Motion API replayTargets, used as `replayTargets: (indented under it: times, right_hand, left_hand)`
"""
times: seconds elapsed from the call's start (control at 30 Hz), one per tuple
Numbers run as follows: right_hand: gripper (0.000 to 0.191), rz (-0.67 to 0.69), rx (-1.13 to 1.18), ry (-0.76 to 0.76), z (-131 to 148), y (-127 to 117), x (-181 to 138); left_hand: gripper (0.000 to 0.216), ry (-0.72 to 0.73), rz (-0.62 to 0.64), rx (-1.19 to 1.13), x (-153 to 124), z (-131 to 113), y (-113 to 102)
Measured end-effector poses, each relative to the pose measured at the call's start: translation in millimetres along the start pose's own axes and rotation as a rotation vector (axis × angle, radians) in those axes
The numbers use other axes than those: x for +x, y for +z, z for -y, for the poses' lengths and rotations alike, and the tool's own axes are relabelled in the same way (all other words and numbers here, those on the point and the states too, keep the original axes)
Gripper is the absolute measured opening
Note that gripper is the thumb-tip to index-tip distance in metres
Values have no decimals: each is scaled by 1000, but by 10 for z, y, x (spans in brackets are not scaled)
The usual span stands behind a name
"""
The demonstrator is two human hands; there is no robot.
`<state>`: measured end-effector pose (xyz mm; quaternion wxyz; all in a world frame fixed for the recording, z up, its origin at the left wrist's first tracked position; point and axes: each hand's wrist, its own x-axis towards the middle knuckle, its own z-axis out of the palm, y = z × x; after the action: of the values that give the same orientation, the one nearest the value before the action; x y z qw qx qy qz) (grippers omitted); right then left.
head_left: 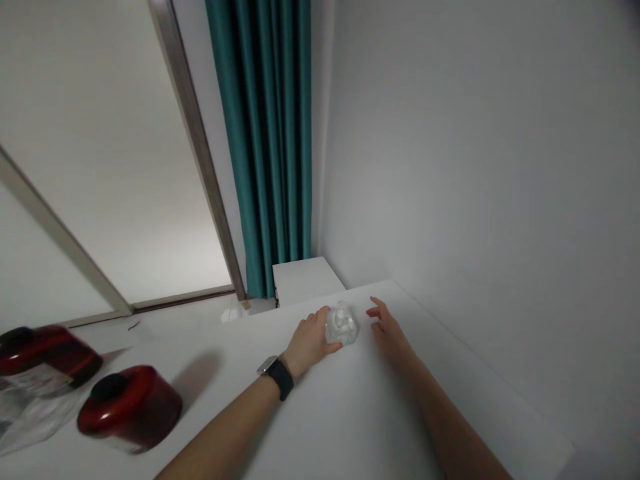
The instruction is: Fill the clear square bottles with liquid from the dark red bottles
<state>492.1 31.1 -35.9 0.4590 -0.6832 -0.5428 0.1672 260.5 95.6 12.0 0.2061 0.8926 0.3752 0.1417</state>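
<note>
My left hand [311,339], with a dark watch on its wrist, rests on the white table [350,420] and its fingers curl round a small crumpled clear plastic bag [342,325] with white lumps inside. Just right of the bag is my right hand [386,331], fingers spread and slightly bent, a short gap from the plastic, holding nothing.
Two dark red round lidded containers [131,408] [43,350] sit at the table's left, beside a sheet of clear plastic [30,417]. A low white cabinet [305,280] stands behind the table near a teal curtain [270,140]. A white wall runs along the right.
</note>
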Motion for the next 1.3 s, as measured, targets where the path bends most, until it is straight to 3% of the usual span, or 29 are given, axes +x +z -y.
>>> replayTargets:
  times: [0.2, 0.37, 0.67, 0.87, 1.1, 1.3]
  right_hand:
    - [56, -353, -10, 120, -79, -76, 97]
    - [54, -503, 37, 200, -101, -85, 83]
    - [69, -625, 82, 281, -396, 4, 170]
    - [66, -638, 98, 324, -428, 30, 194]
    - [70, -650, 122, 338, -467, 75, 210]
    - [67, -669, 142, 372, -398, 57, 209]
  left_hand:
    - [69, 40, -12, 27, 448, -102, 161]
    - [68, 61, -16, 35, 880, -187, 275]
    - [71, 14, -51, 15, 1686, -370, 611]
    - [73, 13, -74, -40, 2060, -500, 794]
    - [74, -5, -83, -93, 2311, -566, 951]
    - [66, 35, -119, -101, 2276, -571, 1012]
